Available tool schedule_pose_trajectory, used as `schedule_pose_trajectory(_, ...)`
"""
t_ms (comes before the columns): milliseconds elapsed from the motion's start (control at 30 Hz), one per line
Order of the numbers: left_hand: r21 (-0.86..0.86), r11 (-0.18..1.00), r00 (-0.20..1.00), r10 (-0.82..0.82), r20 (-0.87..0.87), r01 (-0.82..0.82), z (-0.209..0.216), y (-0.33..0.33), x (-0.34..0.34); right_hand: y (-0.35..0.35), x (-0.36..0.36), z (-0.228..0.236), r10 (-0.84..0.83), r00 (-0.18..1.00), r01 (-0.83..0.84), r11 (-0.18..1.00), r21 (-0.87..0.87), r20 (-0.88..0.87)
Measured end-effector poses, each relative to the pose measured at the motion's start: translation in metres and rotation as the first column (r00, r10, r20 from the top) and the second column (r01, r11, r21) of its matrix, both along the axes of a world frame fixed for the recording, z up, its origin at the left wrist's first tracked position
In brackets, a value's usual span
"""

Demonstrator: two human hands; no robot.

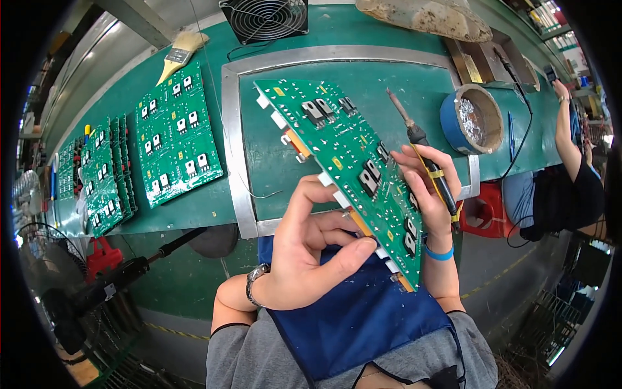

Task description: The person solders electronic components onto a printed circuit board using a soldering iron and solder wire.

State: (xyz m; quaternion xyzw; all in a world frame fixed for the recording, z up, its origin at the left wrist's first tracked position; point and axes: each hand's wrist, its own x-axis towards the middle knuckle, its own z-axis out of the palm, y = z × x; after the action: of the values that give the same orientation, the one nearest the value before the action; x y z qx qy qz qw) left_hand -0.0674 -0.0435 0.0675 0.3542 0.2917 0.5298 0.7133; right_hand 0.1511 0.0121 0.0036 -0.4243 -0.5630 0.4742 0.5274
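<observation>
Small yellow rectangular labels (337,163) dot the green circuit board (327,139) held up at centre frame: one sits near its upper corner, others are spaced along its length toward the lower end. A narrow yellow band (435,174) wraps the black handle of the soldering iron (418,137), just right of the board. At lower left, a small white tag (110,291) is fixed to a black tool (129,271) below the bench edge. At far upper right, shelves (551,29) carry small multicoloured packs (543,14), too blurred to tell apart.
</observation>
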Motion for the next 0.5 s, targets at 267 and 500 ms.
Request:
schedule_pose_trajectory(267, 0.06, 0.997, 0.999, 0.046, 0.028, -0.048, -0.001, -0.008, -0.004, -0.004, -0.004, 0.004, 0.005, 0.999, -0.007, 0.999, 0.051, 0.046)
schedule_pose_trajectory(500, 0.104, 0.991, 0.994, 0.068, 0.091, -0.078, 0.002, -0.013, -0.002, -0.013, -0.009, 0.009, 0.023, 0.999, -0.023, 1.0, 0.006, 0.037)
